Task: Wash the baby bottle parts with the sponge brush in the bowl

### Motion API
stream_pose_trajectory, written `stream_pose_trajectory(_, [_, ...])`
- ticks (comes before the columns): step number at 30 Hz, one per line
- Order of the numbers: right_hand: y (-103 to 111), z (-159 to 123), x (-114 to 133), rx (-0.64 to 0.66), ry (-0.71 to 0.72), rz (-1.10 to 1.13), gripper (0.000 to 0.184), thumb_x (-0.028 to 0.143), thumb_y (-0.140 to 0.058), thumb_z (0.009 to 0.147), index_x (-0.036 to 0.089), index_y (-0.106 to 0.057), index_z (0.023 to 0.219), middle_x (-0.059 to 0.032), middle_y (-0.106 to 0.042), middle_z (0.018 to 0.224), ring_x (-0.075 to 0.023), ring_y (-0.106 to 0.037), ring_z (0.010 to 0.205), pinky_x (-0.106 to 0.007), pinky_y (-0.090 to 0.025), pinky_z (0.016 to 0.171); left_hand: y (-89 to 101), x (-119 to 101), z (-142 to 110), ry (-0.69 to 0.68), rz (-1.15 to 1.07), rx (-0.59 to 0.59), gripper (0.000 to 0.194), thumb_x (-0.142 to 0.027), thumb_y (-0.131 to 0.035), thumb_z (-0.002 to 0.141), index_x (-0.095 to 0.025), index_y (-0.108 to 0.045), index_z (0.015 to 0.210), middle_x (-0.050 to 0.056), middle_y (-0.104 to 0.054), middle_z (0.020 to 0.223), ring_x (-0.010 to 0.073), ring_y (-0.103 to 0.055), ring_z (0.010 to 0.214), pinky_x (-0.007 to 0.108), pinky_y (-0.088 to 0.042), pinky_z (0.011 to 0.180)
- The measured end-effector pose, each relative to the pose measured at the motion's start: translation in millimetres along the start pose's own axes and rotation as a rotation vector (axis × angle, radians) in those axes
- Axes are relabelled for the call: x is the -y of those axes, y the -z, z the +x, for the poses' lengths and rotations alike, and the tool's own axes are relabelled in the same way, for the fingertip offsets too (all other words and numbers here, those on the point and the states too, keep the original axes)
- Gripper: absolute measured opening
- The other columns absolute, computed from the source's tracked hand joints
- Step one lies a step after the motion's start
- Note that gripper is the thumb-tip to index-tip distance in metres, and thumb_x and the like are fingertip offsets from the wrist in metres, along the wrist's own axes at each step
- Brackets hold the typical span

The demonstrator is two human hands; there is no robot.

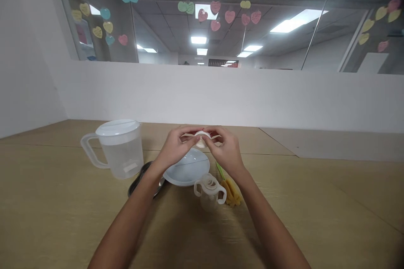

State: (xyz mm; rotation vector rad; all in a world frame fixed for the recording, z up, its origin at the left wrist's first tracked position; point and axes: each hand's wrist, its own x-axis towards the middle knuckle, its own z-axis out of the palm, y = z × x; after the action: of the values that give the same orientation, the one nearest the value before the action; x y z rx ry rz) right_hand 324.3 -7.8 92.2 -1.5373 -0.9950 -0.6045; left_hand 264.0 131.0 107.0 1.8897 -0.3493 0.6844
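My left hand (177,146) and my right hand (226,145) meet above the table. Between their thumbs and fingers they pinch a small white baby-bottle top (202,133), its paler rounded part facing me. The fingers cover its sides, so its full shape is hidden. Below the hands stands an open translucent baby bottle (209,201) with two side handles. A white bowl (186,174) sits behind it, under my left hand. To the bottle's right lies a bottle brush with a yellow sponge head (232,193) and a green handle, partly behind my right wrist.
A lidded translucent pitcher (121,151) stands at the left, its handle pointing left. A shiny metal dish (143,178) lies between it and the bowl, partly hidden by my left forearm. A white wall (202,94) with windows above bounds the tan table (299,214) at the back.
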Motion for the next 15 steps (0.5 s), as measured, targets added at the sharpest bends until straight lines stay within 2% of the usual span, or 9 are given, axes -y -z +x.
stream_pose_trajectory(5, [-2.3, -1.0, 4.6, -0.048, -0.008, -0.007, 0.006, 0.021, -0.053, 0.075, 0.018, -0.055, 0.079, -0.0035, -0.061, 0.082, -0.0145, -0.057, 0.073, -0.025, -0.048, 0.059, -7.2, 0.4, 0.2, -0.128, 0.051, -0.102, 0.020, -0.029, -0.063, 0.077, -0.018, -0.070, 0.093, 0.008, -0.065, 0.096, 0.0189, -0.060, 0.091, 0.029, -0.049, 0.080])
stream_pose_trajectory(10, [-5.4, -0.7, 2.6, -0.024, -0.029, 0.001, 0.007, 0.024, -0.050, 0.076, 0.018, -0.050, 0.079, -0.0027, -0.058, 0.080, -0.0139, -0.055, 0.070, -0.024, -0.045, 0.056, -11.2, 1.7, 1.7, -0.150, 0.146, -0.150, 0.016, -0.026, -0.063, 0.077, -0.021, -0.072, 0.088, 0.007, -0.066, 0.091, 0.0181, -0.060, 0.088, 0.028, -0.048, 0.080])
stream_pose_trajectory(15, [-7.6, -0.9, -4.0, -0.049, -0.070, -0.011, 0.005, 0.021, -0.049, 0.070, 0.019, -0.047, 0.074, 0.0007, -0.055, 0.072, -0.0113, -0.049, 0.060, -0.024, -0.042, 0.056, -17.1, 8.7, 2.9, -0.173, 0.165, -0.174, 0.015, -0.023, -0.062, 0.075, -0.021, -0.073, 0.086, 0.006, -0.066, 0.089, 0.0175, -0.060, 0.085, 0.028, -0.049, 0.079])
